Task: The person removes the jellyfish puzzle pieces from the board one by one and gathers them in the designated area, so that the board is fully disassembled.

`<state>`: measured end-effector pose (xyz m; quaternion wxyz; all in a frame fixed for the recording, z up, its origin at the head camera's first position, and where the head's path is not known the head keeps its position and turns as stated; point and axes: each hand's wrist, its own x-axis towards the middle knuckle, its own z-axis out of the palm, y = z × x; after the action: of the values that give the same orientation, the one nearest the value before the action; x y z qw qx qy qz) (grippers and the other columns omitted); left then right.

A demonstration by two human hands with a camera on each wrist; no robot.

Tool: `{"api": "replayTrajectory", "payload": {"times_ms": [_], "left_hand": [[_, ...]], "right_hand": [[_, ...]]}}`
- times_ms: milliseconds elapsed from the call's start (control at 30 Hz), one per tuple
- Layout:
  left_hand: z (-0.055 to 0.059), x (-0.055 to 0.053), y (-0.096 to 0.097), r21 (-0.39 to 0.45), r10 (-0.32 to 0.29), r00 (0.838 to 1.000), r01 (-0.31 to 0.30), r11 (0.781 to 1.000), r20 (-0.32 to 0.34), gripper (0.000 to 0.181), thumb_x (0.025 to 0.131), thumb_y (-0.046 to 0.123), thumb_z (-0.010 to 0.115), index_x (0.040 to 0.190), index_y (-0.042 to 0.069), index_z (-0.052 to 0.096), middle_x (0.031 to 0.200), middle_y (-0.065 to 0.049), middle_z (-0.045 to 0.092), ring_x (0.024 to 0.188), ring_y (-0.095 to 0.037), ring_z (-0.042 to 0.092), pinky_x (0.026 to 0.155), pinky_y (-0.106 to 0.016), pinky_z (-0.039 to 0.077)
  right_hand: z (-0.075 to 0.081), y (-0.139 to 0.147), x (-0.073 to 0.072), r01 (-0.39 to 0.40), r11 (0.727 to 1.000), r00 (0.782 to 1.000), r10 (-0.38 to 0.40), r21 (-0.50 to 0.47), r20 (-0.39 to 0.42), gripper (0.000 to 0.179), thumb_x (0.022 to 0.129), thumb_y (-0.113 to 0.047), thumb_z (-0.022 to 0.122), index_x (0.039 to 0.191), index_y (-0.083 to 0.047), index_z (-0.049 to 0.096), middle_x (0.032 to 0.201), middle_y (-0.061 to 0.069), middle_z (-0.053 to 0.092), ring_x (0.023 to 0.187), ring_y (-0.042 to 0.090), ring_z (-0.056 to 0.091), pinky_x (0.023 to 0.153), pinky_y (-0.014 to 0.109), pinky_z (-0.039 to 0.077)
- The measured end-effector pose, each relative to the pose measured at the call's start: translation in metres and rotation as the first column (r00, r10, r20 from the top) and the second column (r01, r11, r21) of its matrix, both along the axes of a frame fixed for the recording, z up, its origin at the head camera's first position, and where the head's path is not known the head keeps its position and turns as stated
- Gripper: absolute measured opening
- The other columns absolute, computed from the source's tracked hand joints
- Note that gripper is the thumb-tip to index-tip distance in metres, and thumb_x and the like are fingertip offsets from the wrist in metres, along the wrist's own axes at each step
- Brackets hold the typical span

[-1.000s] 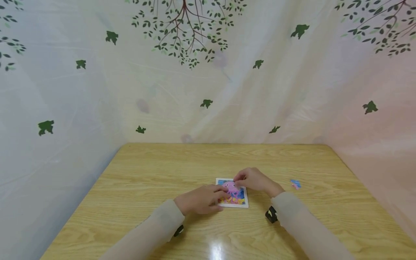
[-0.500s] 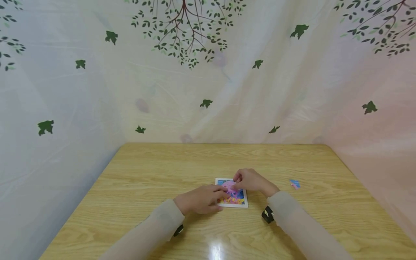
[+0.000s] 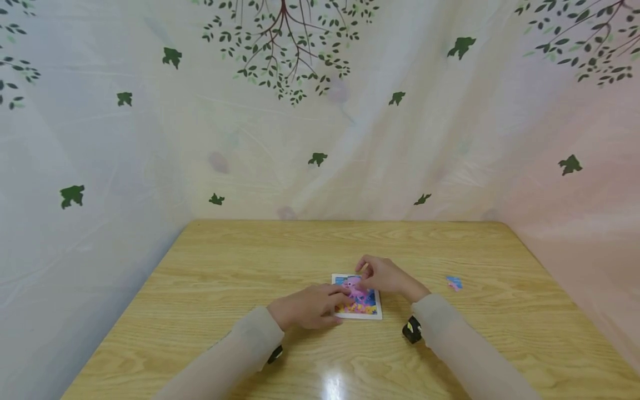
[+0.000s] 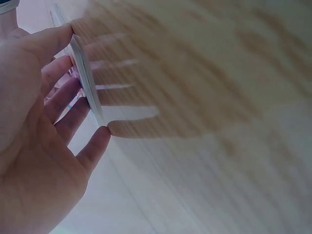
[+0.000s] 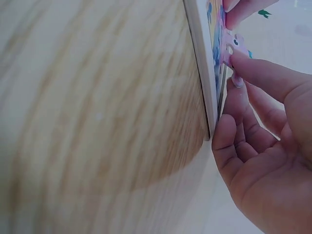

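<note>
Curtained-off workspace, leaf-printed drapes on three sides, wood-grain table

A white-edged, colourful puzzle lies flat on the table, one pink piece tilted up

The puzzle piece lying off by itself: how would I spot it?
On the wooden table, look right of the right hand. A small blue-and-pink puzzle piece lies there. Unlike the white-bordered picture puzzle under the left hand, it lies alone, untouched.
</note>
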<state>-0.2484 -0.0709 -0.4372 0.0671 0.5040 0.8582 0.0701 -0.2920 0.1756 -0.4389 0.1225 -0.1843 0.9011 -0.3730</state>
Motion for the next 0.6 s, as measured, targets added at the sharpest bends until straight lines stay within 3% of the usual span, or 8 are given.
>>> {"api": "replayTrajectory", "payload": {"times_ms": [167,333,600], "left_hand": [[0.000,0.000,0.000,-0.001,0.000,1.000,0.000,1.000,-0.004,0.045,0.105,0.027,0.062,0.147,0.011,0.056,0.155,-0.008,0.050,0.138,-0.024,0.051,0.117,-0.037,0.040],[0.000,0.001,-0.002,0.010,-0.024,0.999,0.024,1.000,-0.025,0.044,0.105,0.025,0.063,0.145,0.009,0.057,0.153,-0.011,0.051,0.137,-0.026,0.052,0.116,-0.038,0.041],[0.000,0.001,0.000,-0.002,0.002,1.000,-0.002,1.000,0.001,0.046,0.106,0.026,0.062,0.148,0.011,0.055,0.156,-0.009,0.049,0.142,-0.025,0.048,0.119,-0.038,0.038]], "right_hand": [[-0.004,0.004,-0.002,-0.076,0.996,0.997,0.076,-0.050,-0.005,0.010,0.099,-0.016,0.071,0.105,-0.008,0.069,0.086,0.000,0.065,0.079,0.013,0.055,0.069,0.027,0.046],[-0.006,0.007,-0.003,-0.115,0.990,0.993,0.116,-0.082,0.005,0.012,0.102,-0.019,0.067,0.104,-0.007,0.069,0.088,0.000,0.067,0.081,0.013,0.058,0.072,0.027,0.048],[-0.003,0.025,0.000,-0.067,0.996,0.998,0.067,-0.054,0.007,0.013,0.102,-0.021,0.066,0.105,-0.009,0.069,0.092,0.001,0.063,0.083,0.016,0.055,0.070,0.030,0.046]]}}
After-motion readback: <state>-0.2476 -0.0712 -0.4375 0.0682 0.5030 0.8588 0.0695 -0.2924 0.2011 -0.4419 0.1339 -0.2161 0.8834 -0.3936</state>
